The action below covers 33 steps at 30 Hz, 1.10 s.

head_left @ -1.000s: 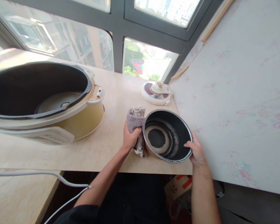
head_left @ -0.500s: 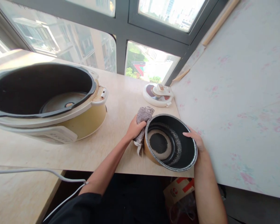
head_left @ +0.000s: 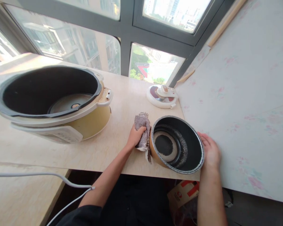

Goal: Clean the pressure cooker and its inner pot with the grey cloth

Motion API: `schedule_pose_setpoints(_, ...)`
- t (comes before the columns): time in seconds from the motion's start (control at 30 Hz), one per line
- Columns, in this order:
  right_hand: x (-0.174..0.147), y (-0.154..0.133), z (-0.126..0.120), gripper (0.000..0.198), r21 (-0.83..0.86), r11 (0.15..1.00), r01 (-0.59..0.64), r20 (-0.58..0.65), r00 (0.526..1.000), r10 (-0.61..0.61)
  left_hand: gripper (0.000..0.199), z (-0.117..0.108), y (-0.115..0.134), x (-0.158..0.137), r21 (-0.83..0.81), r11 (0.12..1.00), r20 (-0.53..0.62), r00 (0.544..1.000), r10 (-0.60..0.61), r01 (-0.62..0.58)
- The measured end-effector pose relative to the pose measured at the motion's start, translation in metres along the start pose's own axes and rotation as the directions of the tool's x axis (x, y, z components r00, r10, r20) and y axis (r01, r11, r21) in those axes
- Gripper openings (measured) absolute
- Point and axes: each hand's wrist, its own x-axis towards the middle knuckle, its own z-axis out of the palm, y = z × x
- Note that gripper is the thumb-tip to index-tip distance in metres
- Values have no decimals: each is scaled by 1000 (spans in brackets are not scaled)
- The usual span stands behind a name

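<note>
A bunched grey-brown cloth (head_left: pixel 143 133) is gripped in my left hand (head_left: pixel 135 137), thumb on top, just left of an inner pot. That inner pot (head_left: pixel 188 141), dark inside with a gold outer wall, rests tilted on the counter, its mouth turned toward me. Its floor carries a pale ring, and the inner wall has speckled wear. Against the pot's right side lies my right hand (head_left: pixel 211 150), its fingers extended along the outer wall and not wrapped over the rim. Part of that hand is hidden behind the pot.
At left stands a large cooker body (head_left: pixel 91 122), open on top. The white cooker lid (head_left: pixel 161 95) lies behind the pot near the floral wall (head_left: pixel 250 110). A white cord (head_left: pixel 61 179) crosses the counter's (head_left: pixel 122 100) front left. Below the edge sits a paper bag (head_left: pixel 184 193).
My right thumb has come off the pot's inside, and that hand now lies along its outer wall. My left hand and the cloth have shifted slightly away from the rim.
</note>
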Motion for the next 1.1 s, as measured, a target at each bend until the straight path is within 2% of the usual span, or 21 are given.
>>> schedule_pose_setpoints(0.07,-27,4,-5,34,17,1000,-14,26,1000,13,40,-1,-2,-9,-15,1000,-19,1000,8,-8)
schedule_pose_setpoints(0.13,-54,5,-6,42,-11,999,35,80,996,-34,42,0,-2,-19,-34,999,-35,999,28,-29)
schedule_pose_setpoints(0.23,-75,5,-1,57,-63,996,55,102,994,-49,44,1,-1,-33,-58,996,-55,996,66,-69)
schedule_pose_setpoints(0.37,-60,2,1,70,-68,998,-3,178,984,15,49,1,-1,-50,-43,995,-60,994,91,-94)
schedule_pose_setpoints(0.57,-22,-6,8,76,-71,996,-58,340,937,79,58,-1,-1,-60,-39,992,-57,992,116,-118)
schedule_pose_setpoints(0.67,-6,-10,15,78,-89,993,-80,414,904,110,56,0,4,-50,-17,991,-41,991,130,-131)
schedule_pose_setpoints(0.8,16,-13,21,77,-143,988,-62,473,872,124,52,3,10,-18,50,989,28,990,135,-136)
schedule_pose_setpoints(0.97,37,-14,27,77,-166,982,-92,541,824,169,52,13,17,25,74,994,112,991,74,-83)
schedule_pose_setpoints(1.1,40,-17,33,73,-164,980,-109,558,809,183,43,18,21,37,40,998,122,992,35,-41)
